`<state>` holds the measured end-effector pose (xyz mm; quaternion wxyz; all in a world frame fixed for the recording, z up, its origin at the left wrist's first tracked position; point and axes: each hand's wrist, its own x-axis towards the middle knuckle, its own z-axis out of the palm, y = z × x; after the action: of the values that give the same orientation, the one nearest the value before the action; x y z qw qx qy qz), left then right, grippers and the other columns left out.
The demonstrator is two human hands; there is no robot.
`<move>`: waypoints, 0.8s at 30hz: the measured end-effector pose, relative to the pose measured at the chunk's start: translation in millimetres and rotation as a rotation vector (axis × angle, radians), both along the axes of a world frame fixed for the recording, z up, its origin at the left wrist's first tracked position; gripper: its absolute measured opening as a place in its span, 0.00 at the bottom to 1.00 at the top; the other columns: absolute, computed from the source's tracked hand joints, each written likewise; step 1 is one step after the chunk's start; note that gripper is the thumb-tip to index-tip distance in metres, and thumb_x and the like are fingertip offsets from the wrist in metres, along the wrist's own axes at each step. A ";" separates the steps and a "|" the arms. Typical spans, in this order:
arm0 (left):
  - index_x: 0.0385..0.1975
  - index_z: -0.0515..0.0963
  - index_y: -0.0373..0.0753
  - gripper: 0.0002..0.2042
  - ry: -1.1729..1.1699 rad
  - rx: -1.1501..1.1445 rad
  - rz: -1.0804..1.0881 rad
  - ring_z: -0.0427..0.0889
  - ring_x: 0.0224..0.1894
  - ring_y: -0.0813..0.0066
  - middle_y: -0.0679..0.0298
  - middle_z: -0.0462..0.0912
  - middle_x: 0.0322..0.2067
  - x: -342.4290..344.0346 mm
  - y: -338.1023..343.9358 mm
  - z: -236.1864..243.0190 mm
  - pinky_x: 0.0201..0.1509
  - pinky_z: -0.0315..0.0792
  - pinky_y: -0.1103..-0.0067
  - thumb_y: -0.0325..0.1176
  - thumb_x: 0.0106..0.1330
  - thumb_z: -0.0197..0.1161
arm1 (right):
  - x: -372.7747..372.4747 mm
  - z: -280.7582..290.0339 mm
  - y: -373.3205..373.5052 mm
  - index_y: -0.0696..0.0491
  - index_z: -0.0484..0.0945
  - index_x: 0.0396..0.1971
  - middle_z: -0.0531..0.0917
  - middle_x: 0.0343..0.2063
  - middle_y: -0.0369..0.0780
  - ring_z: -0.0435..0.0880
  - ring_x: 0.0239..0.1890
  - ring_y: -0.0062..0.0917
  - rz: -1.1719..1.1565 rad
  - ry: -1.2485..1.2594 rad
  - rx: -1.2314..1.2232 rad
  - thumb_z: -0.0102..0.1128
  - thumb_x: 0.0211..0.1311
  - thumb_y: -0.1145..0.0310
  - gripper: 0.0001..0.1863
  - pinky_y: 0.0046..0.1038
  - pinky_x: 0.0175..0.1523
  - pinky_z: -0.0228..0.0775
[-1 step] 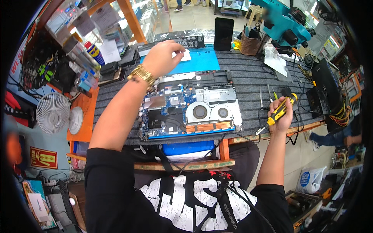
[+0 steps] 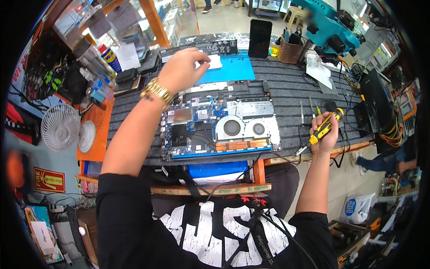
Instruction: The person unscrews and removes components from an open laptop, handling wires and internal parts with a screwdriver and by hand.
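Observation:
My left hand (image 2: 184,68) is raised over the blue mat (image 2: 239,69), its thumb and fingers curled close together beside a small white item (image 2: 215,62). Whatever lies between those fingertips is too small to make out. In my right hand (image 2: 326,134) is a yellow-and-black screwdriver (image 2: 324,127), its shaft pointing down and left, off the laptop's right side. An opened laptop base (image 2: 208,117) lies in front of me, its blue circuit board, two fans and copper heat pipes exposed. Behind the mat lies a long black laptop battery (image 2: 224,46).
A dark phone (image 2: 260,39) stands upright at the back, beside a brown basket of tools (image 2: 290,50). Tweezers (image 2: 301,110) lie right of the laptop, near cables. A teal microscope (image 2: 333,29) occupies the far right. Left are a white fan (image 2: 60,127) and a spray can (image 2: 109,57).
My left hand and wrist have shifted slightly left and toward me. The right hand keeps its hold on the screwdriver at nearly the same place.

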<state>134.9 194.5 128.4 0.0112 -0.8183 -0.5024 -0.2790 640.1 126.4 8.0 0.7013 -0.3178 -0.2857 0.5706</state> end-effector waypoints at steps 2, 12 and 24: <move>0.50 0.93 0.37 0.10 -0.129 -0.067 0.043 0.91 0.41 0.67 0.58 0.94 0.43 -26.2 -53.0 5.2 0.49 0.85 0.70 0.34 0.77 0.75 | -0.1 -4.5 -1.7 0.46 0.80 0.48 0.78 0.31 0.35 0.76 0.32 0.25 0.043 0.016 0.024 0.56 0.89 0.47 0.17 0.26 0.29 0.65; 0.49 0.93 0.33 0.10 -0.534 -0.050 0.257 0.87 0.37 0.77 0.62 0.92 0.38 -101.9 -138.4 -87.3 0.45 0.81 0.77 0.33 0.78 0.75 | -21.1 -16.4 -23.3 0.48 0.78 0.47 0.75 0.35 0.35 0.73 0.36 0.27 0.166 0.048 0.068 0.56 0.89 0.44 0.20 0.27 0.29 0.65; 0.49 0.93 0.34 0.11 -0.471 -0.048 0.159 0.88 0.36 0.70 0.58 0.93 0.39 -110.6 -136.9 -123.0 0.45 0.82 0.73 0.34 0.76 0.75 | -232.9 52.6 -26.0 0.54 0.75 0.48 0.84 0.36 0.41 0.85 0.36 0.30 0.014 -0.281 0.484 0.64 0.89 0.65 0.09 0.37 0.47 0.83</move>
<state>24.4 57.6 5.4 -0.1038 -0.6885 -0.5606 -0.4482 407.2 100.4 60.6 0.7065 -0.2149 -0.5102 0.4408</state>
